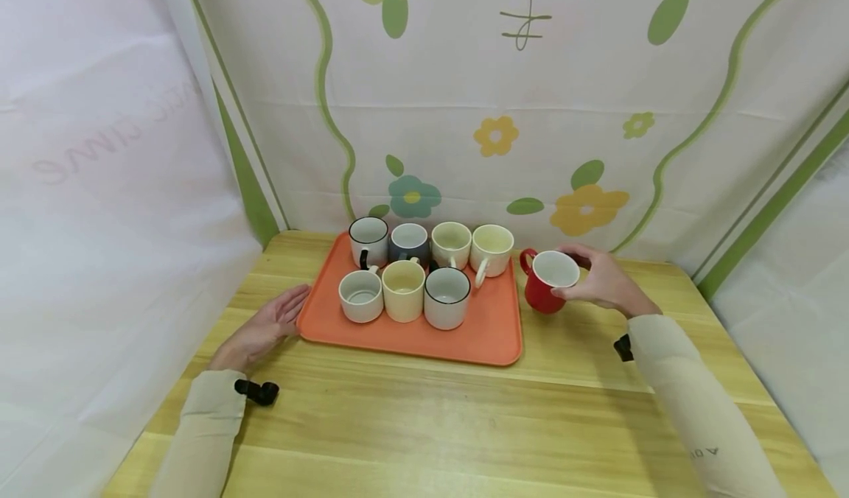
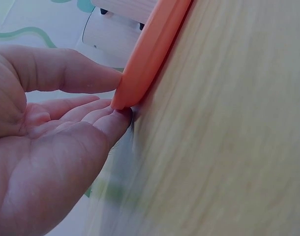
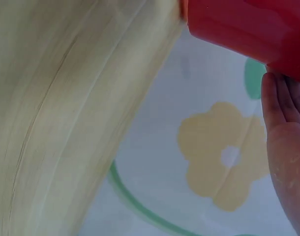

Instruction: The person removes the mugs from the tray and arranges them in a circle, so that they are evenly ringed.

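My right hand (image 1: 600, 284) grips a red mug (image 1: 540, 297) with a white inside, thumb on the near side and fingers round the far side. Its red handle points left toward the tray. In the right wrist view, the fingers (image 3: 283, 93) lie against the red mug wall (image 3: 248, 27). At the tray's near left corner is my left hand (image 1: 261, 328). The left wrist view has its thumb and fingertips pinching the rim of the orange tray (image 2: 140, 64). Several mugs stand upright on that tray in two rows, among them a yellow mug (image 1: 403, 303) and a black-rimmed white mug (image 1: 447, 308).
The tray lies toward the back of a wooden table (image 1: 411, 432). A printed curtain (image 1: 424, 78) hangs right behind the table, and white cloth (image 1: 86, 225) closes off the left side. A mug with a dark outside (image 1: 410, 247) stands in the back row.
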### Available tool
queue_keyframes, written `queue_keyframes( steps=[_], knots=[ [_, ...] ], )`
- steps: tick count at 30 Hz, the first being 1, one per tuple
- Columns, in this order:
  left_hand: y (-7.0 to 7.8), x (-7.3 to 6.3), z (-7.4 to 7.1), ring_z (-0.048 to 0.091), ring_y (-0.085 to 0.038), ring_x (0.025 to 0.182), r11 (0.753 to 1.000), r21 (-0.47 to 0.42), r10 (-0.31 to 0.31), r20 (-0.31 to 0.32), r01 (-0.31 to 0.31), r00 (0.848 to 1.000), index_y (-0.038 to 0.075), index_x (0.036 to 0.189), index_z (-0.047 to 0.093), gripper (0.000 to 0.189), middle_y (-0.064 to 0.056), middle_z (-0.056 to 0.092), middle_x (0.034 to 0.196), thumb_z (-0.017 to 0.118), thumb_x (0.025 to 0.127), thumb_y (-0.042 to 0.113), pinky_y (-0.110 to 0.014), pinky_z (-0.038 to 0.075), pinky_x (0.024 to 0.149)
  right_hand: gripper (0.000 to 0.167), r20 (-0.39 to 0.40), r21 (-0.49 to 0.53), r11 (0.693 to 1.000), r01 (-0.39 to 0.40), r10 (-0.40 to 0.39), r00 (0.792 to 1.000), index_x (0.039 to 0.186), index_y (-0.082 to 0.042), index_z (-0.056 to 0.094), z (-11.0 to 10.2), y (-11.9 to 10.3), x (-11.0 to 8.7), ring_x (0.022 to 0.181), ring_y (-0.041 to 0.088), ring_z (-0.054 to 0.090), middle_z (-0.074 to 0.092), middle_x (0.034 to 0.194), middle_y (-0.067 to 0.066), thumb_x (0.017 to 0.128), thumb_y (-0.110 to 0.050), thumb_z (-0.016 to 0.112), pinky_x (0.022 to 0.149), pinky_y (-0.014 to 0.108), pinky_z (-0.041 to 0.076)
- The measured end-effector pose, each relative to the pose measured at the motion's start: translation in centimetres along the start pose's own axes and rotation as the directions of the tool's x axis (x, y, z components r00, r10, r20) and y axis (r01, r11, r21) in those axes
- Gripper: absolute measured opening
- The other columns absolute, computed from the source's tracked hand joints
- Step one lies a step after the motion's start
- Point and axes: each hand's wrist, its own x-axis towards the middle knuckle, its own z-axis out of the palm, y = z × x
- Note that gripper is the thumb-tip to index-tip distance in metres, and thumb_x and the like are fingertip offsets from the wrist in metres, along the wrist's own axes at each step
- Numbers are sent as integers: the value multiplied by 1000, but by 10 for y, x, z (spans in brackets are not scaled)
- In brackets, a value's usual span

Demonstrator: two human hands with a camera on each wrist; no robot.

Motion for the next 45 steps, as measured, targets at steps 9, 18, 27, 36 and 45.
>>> queue_keyframes(
  steps=[9, 18, 27, 36, 45],
  knots=[
    [-3, 2, -1, -2, -43, 164, 1000, -18, -24, -23, 23, 999, 2, 169, -4, 100, -20, -4, 178, 52, 89, -22, -9, 47, 106, 74, 7, -18, 998, -58, 58, 998, 142, -8, 61, -11, 28, 10, 112, 34, 65, 69, 131, 18, 79, -26, 94, 84, 15, 52],
    [-1, 2, 0, -1, -42, 164, 999, -32, -20, -30, 19, 999, 1, 169, -3, 100, -19, -3, 179, 51, 89, -23, -10, 46, 109, 71, -4, -43, 996, -84, 84, 996, 143, -8, 61, -19, 50, 13, 104, 19, 64, 70, 129, 18, 82, -28, 91, 81, 16, 52],
    [-1, 2, -1, -1, -41, 165, 999, -36, -20, -26, 19, 999, 1, 169, -3, 100, -19, -2, 179, 51, 89, -24, -9, 46, 108, 74, 27, -14, 992, -123, 123, 992, 148, -6, 56, -19, 60, 11, 111, 29, 61, 66, 136, 21, 86, -32, 88, 83, 16, 52],
    [-4, 3, -1, 0, -41, 165, 999, -28, -26, -25, 25, 999, 2, 169, -3, 101, -18, -2, 179, 52, 88, -23, -10, 46, 108, 75, 59, 10, 991, -131, 130, 990, 150, -5, 54, -23, 72, 10, 105, 11, 62, 64, 138, 22, 87, -26, 87, 83, 13, 53],
    [-4, 2, -2, -4, -43, 164, 999, -42, -4, -17, 3, 1000, -1, 169, -4, 101, -21, -5, 178, 51, 87, -24, -10, 47, 107, 81, 100, -22, 992, -126, 127, 987, 155, -2, 47, -31, 69, 10, 126, 35, 62, 59, 147, 25, 89, -30, 85, 98, 30, 58]
  ],
)
